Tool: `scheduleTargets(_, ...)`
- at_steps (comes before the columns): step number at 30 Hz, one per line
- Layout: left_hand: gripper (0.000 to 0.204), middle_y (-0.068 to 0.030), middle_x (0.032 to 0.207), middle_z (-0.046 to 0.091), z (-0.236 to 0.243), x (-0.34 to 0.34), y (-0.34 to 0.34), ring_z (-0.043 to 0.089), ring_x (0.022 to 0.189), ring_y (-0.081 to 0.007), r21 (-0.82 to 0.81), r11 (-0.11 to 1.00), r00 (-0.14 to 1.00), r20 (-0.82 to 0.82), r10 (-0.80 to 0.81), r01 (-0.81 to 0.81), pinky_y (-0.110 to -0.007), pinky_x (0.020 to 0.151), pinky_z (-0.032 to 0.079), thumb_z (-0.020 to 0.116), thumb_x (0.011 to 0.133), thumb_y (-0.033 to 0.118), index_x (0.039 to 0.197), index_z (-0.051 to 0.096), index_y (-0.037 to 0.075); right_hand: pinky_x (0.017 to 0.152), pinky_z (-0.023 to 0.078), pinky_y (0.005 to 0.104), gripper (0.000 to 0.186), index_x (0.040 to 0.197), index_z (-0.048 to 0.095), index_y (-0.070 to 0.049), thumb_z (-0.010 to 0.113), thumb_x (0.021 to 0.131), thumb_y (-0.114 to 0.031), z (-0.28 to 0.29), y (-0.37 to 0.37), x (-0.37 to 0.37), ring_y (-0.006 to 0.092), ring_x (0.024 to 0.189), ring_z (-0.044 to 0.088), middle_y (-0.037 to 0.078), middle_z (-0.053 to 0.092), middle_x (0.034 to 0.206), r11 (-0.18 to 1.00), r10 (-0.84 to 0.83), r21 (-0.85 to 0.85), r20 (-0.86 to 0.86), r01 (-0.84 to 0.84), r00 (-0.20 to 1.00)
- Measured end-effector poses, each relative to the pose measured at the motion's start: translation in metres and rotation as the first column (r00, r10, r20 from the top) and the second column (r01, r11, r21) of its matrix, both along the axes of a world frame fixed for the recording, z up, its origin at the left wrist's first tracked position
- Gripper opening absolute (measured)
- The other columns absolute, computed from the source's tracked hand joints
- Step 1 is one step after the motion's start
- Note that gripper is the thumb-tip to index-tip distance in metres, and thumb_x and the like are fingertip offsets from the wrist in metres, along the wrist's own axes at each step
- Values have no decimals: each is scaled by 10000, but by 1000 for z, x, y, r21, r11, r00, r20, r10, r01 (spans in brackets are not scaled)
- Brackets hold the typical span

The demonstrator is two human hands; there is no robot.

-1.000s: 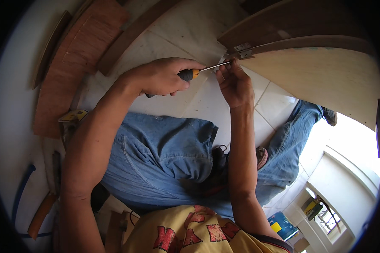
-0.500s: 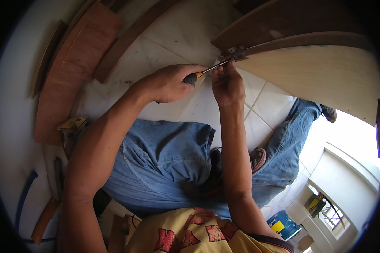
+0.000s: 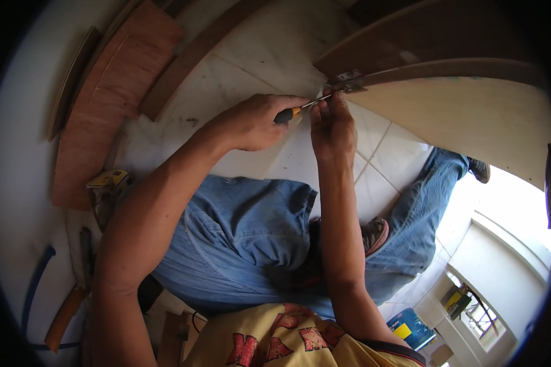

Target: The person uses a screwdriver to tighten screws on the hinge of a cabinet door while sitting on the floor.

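Observation:
My left hand [image 3: 257, 125] is closed round the black and orange handle of a screwdriver [image 3: 294, 112], forefinger stretched along it. The thin metal shaft slants up and right to a metal hinge [image 3: 351, 78] at the corner of a cabinet panel. Just below the hinge, my right hand [image 3: 335, 131] is palm up, its fingers curled and pinched by the screwdriver's tip. Whatever lies between those fingertips is too small to make out. A pale wooden panel [image 3: 459, 116] and a dark brown board [image 3: 422, 40] meet along the hinge side.
Reddish plywood [image 3: 119, 85] and brown strips [image 3: 196, 55] lie at the upper left. A yellow box [image 3: 110, 178] sits beside my left arm, with an orange-handled tool [image 3: 65, 318] nearer me. At lower right stands a blue tub [image 3: 412, 328]. My jeans-clad legs [image 3: 239, 226] rest on white tiles.
The view has shifted slightly, so the panels and hinge appear a little lower and farther right. Both hands stay at the hinge, the left one still gripping the screwdriver.

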State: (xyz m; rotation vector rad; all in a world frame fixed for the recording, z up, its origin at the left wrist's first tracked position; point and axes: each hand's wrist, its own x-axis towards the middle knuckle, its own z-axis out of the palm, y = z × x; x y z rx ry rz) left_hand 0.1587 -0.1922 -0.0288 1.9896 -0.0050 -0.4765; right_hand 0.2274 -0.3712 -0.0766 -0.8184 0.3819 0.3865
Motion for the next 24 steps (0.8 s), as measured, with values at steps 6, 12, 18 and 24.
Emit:
scheduleTargets(6,464,-101,969,692,20,9,20,648,773,-143,-225,962,872,-488,24,-153,-294,727,549,624,974,156,1421,549,56,773,535,282,153,1131,625,-40,537,1039,-125,-11,-3,7,123,843,613,30,657,994,997,20,69,69,-25,997)
scheduleTargets(12,415,-28,776,617,9,2,16,541,636,-80,-198,971,965,-251,81,-133,-262,559,461,714,931,221,1291,637,28,722,550,274,158,1119,622,-22,540,1042,-133,-7,-2,5,136,776,626,52,655,983,995,0,103,55,-5,998)
scheduleTargets(18,409,6,716,547,-1,-2,20,483,613,-92,-30,990,989,39,140,-139,-256,548,385,785,871,276,1141,655,-3,714,525,263,150,1123,622,1,592,1019,-102,5,7,-3,135,766,625,84,652,980,998,55,6,58,-56,997)
scheduleTargets(24,400,-18,736,604,7,2,26,585,641,-91,-400,846,831,-550,86,-353,-255,546,468,749,897,268,1191,637,22,702,517,249,149,1122,609,32,595,1013,-69,-5,3,4,129,766,601,105,647,972,997,19,70,110,-27,994)
